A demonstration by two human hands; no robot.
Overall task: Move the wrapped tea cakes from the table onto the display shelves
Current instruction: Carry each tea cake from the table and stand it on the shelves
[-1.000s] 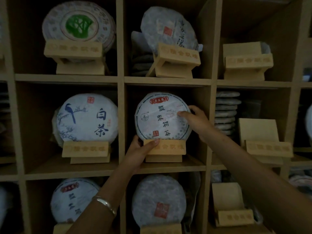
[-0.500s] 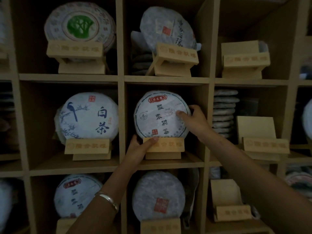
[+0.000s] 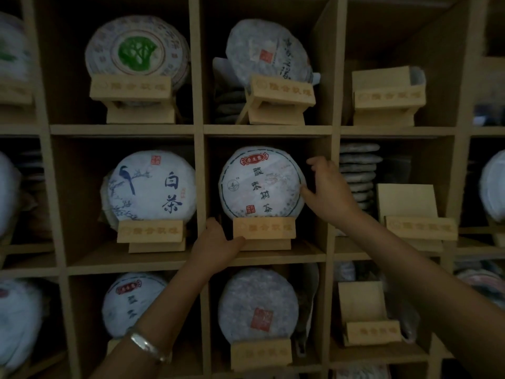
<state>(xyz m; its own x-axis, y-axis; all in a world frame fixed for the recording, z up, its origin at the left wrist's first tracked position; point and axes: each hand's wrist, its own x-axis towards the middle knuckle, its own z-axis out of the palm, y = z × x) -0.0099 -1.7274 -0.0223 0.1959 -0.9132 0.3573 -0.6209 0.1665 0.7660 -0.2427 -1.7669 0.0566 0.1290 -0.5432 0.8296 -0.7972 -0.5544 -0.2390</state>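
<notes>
A white wrapped tea cake with a red label and dark characters stands upright on a wooden stand in the middle cell of the display shelves. My left hand grips the stand's left end, thumb across its lower front corner. My right hand holds the cake's right edge, thumb on the front rim and fingers reaching behind it.
Neighbouring cells hold a bird-print cake, a green-print cake, a grey cake above and another below. Bare wooden stands occupy the right column beside a stack of cakes.
My right hand slid off the cake's face to its right edge. My left thumb dropped from the stand's top to its lower left corner. The cake stayed on the stand.
</notes>
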